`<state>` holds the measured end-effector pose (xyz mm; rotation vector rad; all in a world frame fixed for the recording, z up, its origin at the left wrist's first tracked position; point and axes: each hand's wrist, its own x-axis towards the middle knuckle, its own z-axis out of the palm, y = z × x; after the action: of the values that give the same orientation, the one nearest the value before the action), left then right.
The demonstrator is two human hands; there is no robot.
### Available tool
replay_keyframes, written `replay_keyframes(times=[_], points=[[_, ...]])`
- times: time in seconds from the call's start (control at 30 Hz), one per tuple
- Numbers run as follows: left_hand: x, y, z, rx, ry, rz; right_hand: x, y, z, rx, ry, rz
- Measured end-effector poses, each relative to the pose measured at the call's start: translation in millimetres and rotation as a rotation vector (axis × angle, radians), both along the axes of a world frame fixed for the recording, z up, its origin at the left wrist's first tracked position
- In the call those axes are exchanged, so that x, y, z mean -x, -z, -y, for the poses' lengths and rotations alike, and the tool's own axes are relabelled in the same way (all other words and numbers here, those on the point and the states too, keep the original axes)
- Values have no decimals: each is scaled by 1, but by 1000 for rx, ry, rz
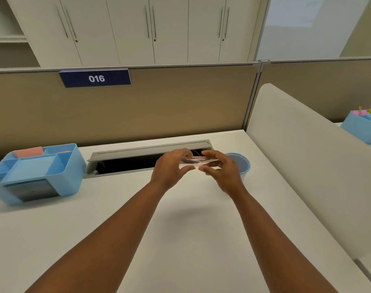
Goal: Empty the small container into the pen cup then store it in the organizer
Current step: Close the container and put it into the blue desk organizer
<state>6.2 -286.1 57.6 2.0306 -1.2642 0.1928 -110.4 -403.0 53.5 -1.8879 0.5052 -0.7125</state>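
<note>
**Clear plastic box held over the table, pen cup just behind**

Clear plastic, thin-walled and light by the look of it: the small container [192,162] sits in the air between my two hands, above the table [180,240]. My left hand [169,169] pinches its left end, my right hand [219,170] its right end, fingers closed on it from both sides. I judge it stiff but slippery and easy to crack, so the short ends are the best hold. Its contents I cannot make out. Just behind my right hand stands the blue pen cup [242,163]; the blue organizer [72,176] lies well apart on the left.
</note>
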Motion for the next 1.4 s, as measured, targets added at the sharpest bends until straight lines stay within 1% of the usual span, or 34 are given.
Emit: replay_keyframes(times=[0.07, 0.13, 0.27, 0.4, 0.53, 0.6, 0.7, 0.83, 0.9, 0.97, 1.03, 1.1, 1.23, 1.4], points=[[-7, 4, -28, -17, -55, -33, -4, 4, -18, -34, -43, -31], [-15, 8, -60, -33, -117, -92, -9, 12, -40, -39, -82, -104], [-27, 18, -116, -53, -225, -221, -20, 33, -87, 39, -173, -286], [-32, 33, -163, -154, -309, -219, -26, 55, -140, 99, -251, -424], [-31, 45, -199, -203, -363, -273, -32, 71, -183, 136, -353, -558], [-29, 51, -214, -228, -368, -294, -33, 79, -198, 195, -336, -620], [-23, 60, -231, -269, -372, -307, -32, 89, -214, 257, -273, -660], [-17, 70, -250, -271, -353, -312, -33, 99, -234, 314, -241, -650], [-15, 72, -256, -247, -337, -326, -34, 100, -238, 300, -213, -615], [-16, 72, -263, -223, -322, -340, -35, 96, -242, 217, -179, -531], [-19, 71, -272, -199, -298, -335, -37, 88, -244, 110, -139, -385], [-24, 69, -279, -183, -255, -315, -40, 79, -243, 64, -100, -260], [-36, 62, -291, -222, -208, -272, -49, 58, -239, 218, -99, -205], [-44, 53, -290, -270, -195, -249, -58, 42, -246, 342, -210, -218]])
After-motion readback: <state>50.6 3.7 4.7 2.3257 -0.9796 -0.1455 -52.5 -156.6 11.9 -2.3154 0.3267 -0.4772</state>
